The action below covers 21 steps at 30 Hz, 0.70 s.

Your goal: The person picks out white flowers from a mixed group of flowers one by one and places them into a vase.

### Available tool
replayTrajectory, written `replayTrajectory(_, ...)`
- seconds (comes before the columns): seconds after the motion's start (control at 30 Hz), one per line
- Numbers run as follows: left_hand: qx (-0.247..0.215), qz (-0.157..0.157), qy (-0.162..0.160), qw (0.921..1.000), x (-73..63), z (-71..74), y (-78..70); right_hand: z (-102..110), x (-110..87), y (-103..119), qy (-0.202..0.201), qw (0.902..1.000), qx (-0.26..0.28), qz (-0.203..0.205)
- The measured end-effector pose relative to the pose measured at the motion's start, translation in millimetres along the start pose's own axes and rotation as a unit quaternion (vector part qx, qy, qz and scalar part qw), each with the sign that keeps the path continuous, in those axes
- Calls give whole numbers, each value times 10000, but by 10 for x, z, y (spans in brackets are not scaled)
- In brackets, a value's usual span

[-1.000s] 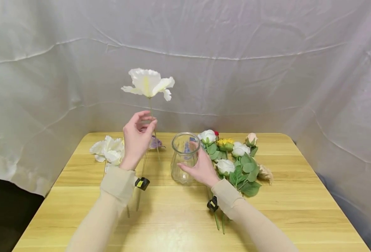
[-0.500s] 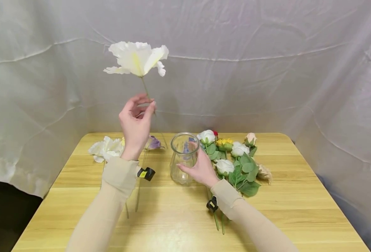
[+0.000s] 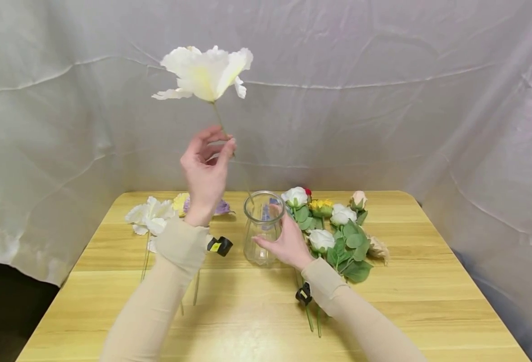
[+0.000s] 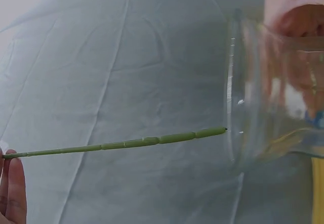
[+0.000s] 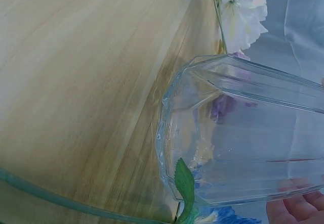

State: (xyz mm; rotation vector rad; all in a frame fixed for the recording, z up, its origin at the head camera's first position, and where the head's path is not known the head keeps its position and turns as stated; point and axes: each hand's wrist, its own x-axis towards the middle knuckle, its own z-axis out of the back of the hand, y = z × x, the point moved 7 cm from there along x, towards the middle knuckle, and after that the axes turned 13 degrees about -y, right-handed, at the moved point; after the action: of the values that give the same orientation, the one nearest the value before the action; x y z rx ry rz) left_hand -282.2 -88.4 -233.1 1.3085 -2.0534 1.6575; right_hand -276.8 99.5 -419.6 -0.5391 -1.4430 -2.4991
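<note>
White ruffle-petalled flower looks light and delicate, best held by its thin green stem, which the left hand pinches; the right hand grips a clear glass vase.

Creased grey cloth behind, both sides; pale wood table; dark gap lower left.

Left hand high, pinching; right hand lower, gripping; forearms extended
</note>
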Motion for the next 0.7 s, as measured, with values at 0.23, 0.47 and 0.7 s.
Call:
replayTrajectory(0.23,587,295,378,9971,-141,-73,191,-9,8,2,-3,10000,-25,3)
replayTrajectory(0.47,875,551,711,9921,-290,-90,364,-19,5,3,44,9999,-164,-15)
replayTrajectory(0.7,1129,622,1085,9857,-413,-118,485,-12,9,5,38,9997,-242,-15)
